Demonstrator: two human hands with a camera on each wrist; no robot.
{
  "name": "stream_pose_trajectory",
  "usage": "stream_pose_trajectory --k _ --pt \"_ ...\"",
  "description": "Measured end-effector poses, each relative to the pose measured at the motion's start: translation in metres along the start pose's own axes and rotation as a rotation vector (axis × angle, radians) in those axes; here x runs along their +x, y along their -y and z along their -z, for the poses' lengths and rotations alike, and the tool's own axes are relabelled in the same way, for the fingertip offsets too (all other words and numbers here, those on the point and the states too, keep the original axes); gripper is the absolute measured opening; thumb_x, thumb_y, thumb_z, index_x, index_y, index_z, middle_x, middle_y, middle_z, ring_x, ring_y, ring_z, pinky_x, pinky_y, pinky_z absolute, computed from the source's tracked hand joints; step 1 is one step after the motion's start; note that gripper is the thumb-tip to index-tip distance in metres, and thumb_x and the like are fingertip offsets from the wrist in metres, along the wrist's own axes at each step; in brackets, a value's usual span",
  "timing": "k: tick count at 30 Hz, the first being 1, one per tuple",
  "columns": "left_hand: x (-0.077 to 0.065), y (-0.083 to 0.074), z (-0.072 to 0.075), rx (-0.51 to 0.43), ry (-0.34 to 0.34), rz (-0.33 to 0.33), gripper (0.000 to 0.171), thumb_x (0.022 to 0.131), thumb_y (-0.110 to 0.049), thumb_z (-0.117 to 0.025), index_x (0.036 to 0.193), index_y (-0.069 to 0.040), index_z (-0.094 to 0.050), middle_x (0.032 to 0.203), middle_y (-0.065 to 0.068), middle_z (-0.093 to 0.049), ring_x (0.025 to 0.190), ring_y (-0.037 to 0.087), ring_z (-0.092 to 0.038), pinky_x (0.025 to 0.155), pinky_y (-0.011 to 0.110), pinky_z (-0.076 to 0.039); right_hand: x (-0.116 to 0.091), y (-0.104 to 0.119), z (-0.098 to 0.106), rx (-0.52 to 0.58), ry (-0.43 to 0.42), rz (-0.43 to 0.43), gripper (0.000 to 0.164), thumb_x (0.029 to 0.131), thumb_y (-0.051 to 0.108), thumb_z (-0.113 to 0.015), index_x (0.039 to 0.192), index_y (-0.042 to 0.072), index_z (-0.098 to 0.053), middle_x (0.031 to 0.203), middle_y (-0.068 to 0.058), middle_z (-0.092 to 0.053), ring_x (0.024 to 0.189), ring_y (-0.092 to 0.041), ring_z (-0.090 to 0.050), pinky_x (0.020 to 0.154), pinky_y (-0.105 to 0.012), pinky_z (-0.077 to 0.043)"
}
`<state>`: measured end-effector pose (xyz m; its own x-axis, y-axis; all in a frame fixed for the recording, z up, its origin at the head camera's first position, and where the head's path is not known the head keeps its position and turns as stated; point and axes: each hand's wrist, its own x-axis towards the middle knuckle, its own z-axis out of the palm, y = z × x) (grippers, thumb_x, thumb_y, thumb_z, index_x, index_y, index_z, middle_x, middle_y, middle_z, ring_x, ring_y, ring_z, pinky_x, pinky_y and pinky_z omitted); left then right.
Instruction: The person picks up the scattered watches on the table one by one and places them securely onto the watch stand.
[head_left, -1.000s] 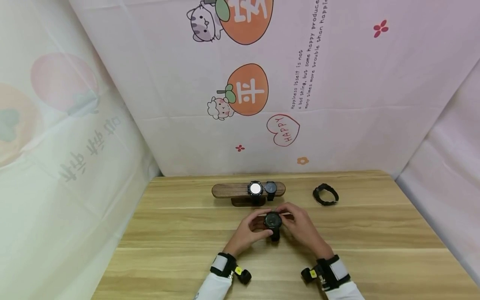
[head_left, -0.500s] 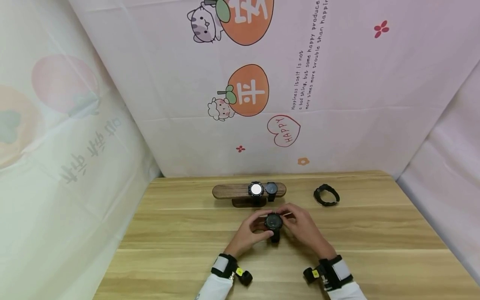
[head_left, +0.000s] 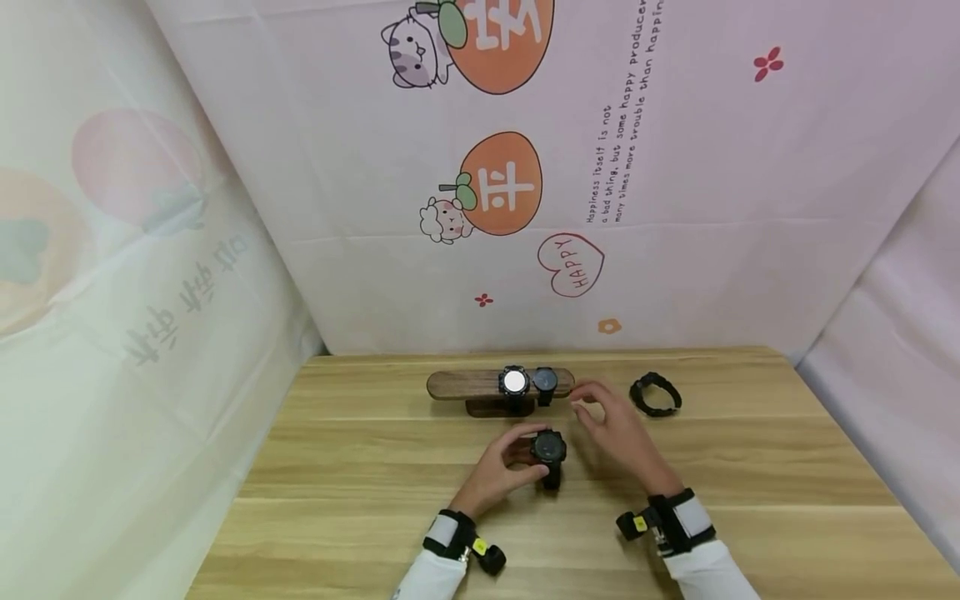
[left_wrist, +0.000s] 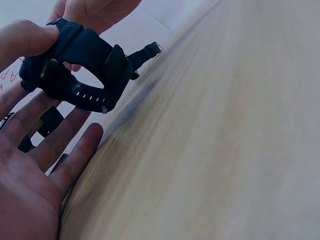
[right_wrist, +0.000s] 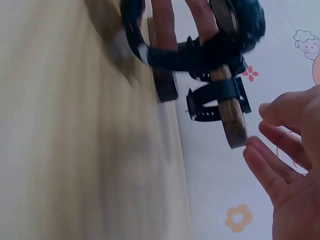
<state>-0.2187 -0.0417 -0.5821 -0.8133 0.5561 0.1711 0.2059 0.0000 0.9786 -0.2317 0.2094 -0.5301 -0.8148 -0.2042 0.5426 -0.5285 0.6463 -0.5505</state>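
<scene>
In the head view my left hand (head_left: 495, 473) holds a black wristwatch (head_left: 549, 448) upright above the table, pinched by thumb and fingers. Its strap is fastened in a loop in the left wrist view, the thumb on top of the watch (left_wrist: 85, 49). My right hand (head_left: 621, 433), holding nothing, has its fingers loosely bent beside the right end of a wooden watch stand (head_left: 459, 384). In the right wrist view its fingertips are close to the stand's end (right_wrist: 232, 122); whether they touch cannot be told. A white-faced watch (head_left: 514, 381) and a dark-faced watch (head_left: 545, 380) sit on the stand.
Another black watch (head_left: 660, 412) lies looped on the wooden table (head_left: 360, 475), to the right of the stand. White printed cloth (head_left: 360, 275) hangs behind the table and along both sides.
My right hand has let go of the watch and moved up and right to the stand's end. My left hand keeps hold of the watch, almost in place.
</scene>
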Motion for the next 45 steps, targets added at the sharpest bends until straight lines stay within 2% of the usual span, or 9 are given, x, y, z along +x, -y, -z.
stream_pose_trajectory --k 2,5,11,19,24,29,38,45 --pt "0.0 0.001 0.0 -0.005 0.0 0.0 0.062 0.099 -0.017 -0.078 0.156 -0.013 -0.053 0.155 0.008 -0.057 0.12 0.019 -0.07 0.104 0.031 -0.059 0.007 -0.004 0.001 -0.019 0.002 0.011 0.025 0.093 -0.005 -0.078 0.116 0.003 -0.071 0.127 -0.016 -0.07 0.113 -0.033 -0.068 0.094 -0.053 -0.061" --pt "-0.001 0.0 0.0 -0.005 -0.002 0.006 0.062 0.099 -0.017 -0.079 0.156 -0.012 -0.054 0.153 0.01 -0.058 0.119 0.019 -0.07 0.102 0.03 -0.059 0.017 -0.009 0.002 -0.034 0.03 -0.018 0.034 0.094 -0.004 -0.077 0.127 0.001 -0.068 0.136 -0.018 -0.065 0.119 -0.039 -0.066 0.097 -0.056 -0.059" --pt "-0.001 0.0 -0.001 -0.002 -0.003 0.024 0.064 0.098 -0.019 -0.08 0.156 -0.012 -0.054 0.152 0.01 -0.06 0.117 0.019 -0.07 0.101 0.028 -0.059 0.026 -0.016 0.001 -0.029 0.115 -0.099 0.042 0.098 0.001 -0.074 0.138 0.003 -0.062 0.15 -0.019 -0.054 0.128 -0.044 -0.06 0.103 -0.06 -0.056" --pt "0.0 -0.001 0.0 0.002 -0.012 0.029 0.063 0.098 -0.017 -0.08 0.155 -0.013 -0.054 0.147 0.014 -0.062 0.115 0.016 -0.07 0.098 0.025 -0.059 0.032 -0.018 -0.004 0.03 0.161 -0.15 0.047 0.097 0.003 -0.075 0.141 0.003 -0.061 0.158 -0.017 -0.049 0.135 -0.044 -0.057 0.108 -0.064 -0.053" --pt "0.0 -0.001 0.001 0.014 -0.009 0.024 0.063 0.098 -0.017 -0.08 0.155 -0.012 -0.054 0.148 0.012 -0.062 0.113 0.015 -0.07 0.099 0.025 -0.059 0.036 -0.016 -0.009 0.065 0.178 -0.154 0.046 0.096 0.003 -0.076 0.14 0.004 -0.062 0.157 -0.016 -0.053 0.137 -0.041 -0.056 0.113 -0.064 -0.05" --pt "0.001 0.002 -0.001 0.011 -0.017 0.014 0.062 0.098 -0.016 -0.08 0.155 -0.011 -0.054 0.149 0.011 -0.062 0.114 0.014 -0.071 0.099 0.026 -0.059 0.037 -0.015 -0.011 0.051 0.185 -0.156 0.04 0.097 0.005 -0.077 0.135 0.005 -0.065 0.154 -0.017 -0.058 0.133 -0.038 -0.06 0.113 -0.062 -0.049" --pt "0.001 0.006 -0.002 0.034 -0.025 0.011 0.062 0.097 -0.016 -0.08 0.154 -0.012 -0.055 0.148 0.009 -0.063 0.115 0.014 -0.071 0.099 0.026 -0.059 0.038 -0.015 -0.011 0.026 0.171 -0.159 0.043 0.093 0.004 -0.081 0.133 0.006 -0.067 0.151 -0.016 -0.062 0.126 -0.035 -0.064 0.111 -0.059 -0.052" --pt "0.0 0.002 -0.002 0.037 -0.047 0.03 0.062 0.098 -0.016 -0.079 0.155 -0.016 -0.055 0.15 0.011 -0.061 0.12 0.022 -0.069 0.1 0.025 -0.058 0.037 -0.014 -0.012 0.016 0.171 -0.168 0.045 0.093 0.003 -0.081 0.135 0.007 -0.067 0.15 -0.014 -0.063 0.128 -0.035 -0.065 0.111 -0.058 -0.052"
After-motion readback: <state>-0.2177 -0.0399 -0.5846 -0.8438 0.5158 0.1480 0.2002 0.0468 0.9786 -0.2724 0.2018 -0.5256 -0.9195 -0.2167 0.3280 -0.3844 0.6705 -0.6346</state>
